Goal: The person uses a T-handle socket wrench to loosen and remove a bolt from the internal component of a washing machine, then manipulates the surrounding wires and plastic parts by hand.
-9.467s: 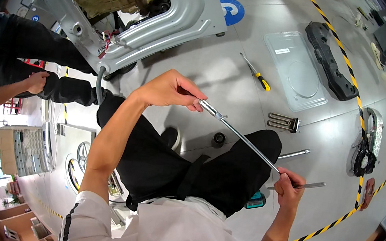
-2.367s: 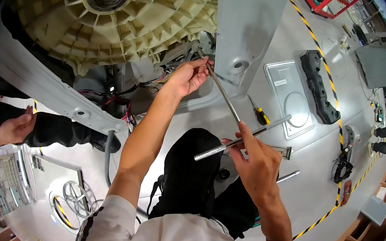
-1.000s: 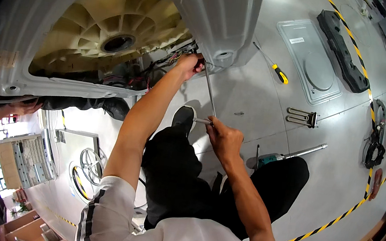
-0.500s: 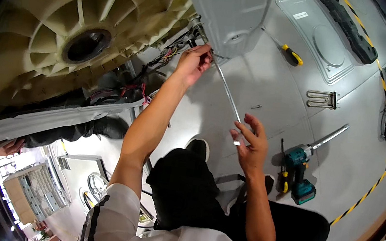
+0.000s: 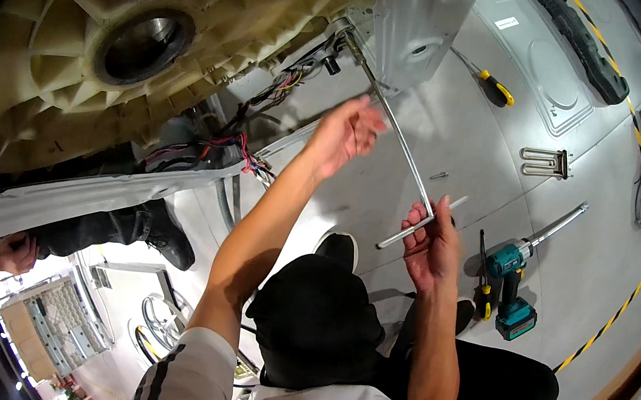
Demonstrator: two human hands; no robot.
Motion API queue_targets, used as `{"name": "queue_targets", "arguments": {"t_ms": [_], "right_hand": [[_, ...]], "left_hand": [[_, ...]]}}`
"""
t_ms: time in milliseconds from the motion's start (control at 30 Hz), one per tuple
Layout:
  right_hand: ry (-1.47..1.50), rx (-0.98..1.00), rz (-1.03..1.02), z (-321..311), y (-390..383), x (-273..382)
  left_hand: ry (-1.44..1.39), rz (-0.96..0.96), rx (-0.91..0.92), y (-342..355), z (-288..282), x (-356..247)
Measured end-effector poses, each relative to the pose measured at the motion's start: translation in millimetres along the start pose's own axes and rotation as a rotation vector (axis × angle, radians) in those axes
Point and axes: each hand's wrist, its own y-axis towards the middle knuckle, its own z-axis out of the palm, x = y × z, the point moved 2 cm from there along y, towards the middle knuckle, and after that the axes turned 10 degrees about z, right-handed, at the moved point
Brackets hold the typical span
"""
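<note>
Grey tiled floor (image 5: 474, 139) bears a grey rectangular panel (image 5: 537, 63); its white label (image 5: 507, 22) is unreadable. Left hand (image 5: 349, 135), half open and free, is beside the long silver metal T-handle wrench (image 5: 394, 133), which slants toward the cream ribbed plastic tub (image 5: 79, 6); right hand (image 5: 432, 247) curls around its crossbar (image 5: 395, 238).

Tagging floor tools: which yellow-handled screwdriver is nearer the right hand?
The lower screwdriver, beside the teal drill; the upper screwdriver lies farther from the right hand, beside the pale panel.
</note>
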Motion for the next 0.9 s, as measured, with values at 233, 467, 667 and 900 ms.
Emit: {"name": "queue_targets", "arguments": {"t_ms": [233, 467, 667, 900], "right_hand": [[0.0, 0.057, 0.198, -19, 7, -1], [-1.132, -0.195, -0.802, -35, -17, 12], [-0.337, -0.115, -0.212, -30, -8, -1], [-0.313, -0.185, -0.207, -42, -8, 2]], "left_hand": [[0.225, 0.15, 0.13, -4, 25, 18], [0.241, 0.178, 0.011, -3, 20, 27], [0.198, 0.172, 0.014, 5, 30, 29], [0.308, 0.137, -0.037, 3, 39, 18]]}}
